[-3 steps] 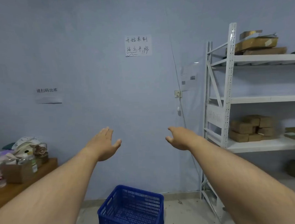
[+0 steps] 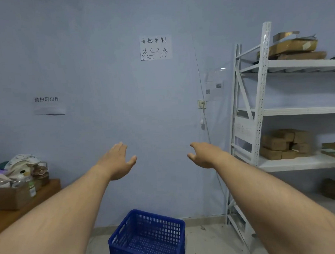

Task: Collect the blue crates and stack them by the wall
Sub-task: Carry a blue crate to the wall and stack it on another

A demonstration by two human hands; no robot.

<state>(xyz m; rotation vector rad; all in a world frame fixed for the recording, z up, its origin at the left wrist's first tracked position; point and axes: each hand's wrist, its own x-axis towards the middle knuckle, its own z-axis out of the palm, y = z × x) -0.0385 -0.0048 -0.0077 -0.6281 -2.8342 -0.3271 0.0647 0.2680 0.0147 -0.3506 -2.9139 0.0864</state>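
Note:
One blue perforated plastic crate (image 2: 146, 237) stands empty on the concrete floor, close to the foot of the pale blue wall (image 2: 103, 81), at the bottom centre of the head view. Both my arms are stretched out forward at about chest height, well above the crate. My left hand (image 2: 117, 160) is open, palm turned inward, fingers together and thumb apart. My right hand (image 2: 204, 154) is open too, fingers loosely curved, holding nothing. Neither hand touches the crate.
A white metal shelving rack (image 2: 260, 111) with cardboard boxes (image 2: 284, 143) stands against the wall at right. A wooden table (image 2: 30, 207) with a box of clutter is at left. Paper signs hang on the wall; a thin cable (image 2: 204, 113) runs down it.

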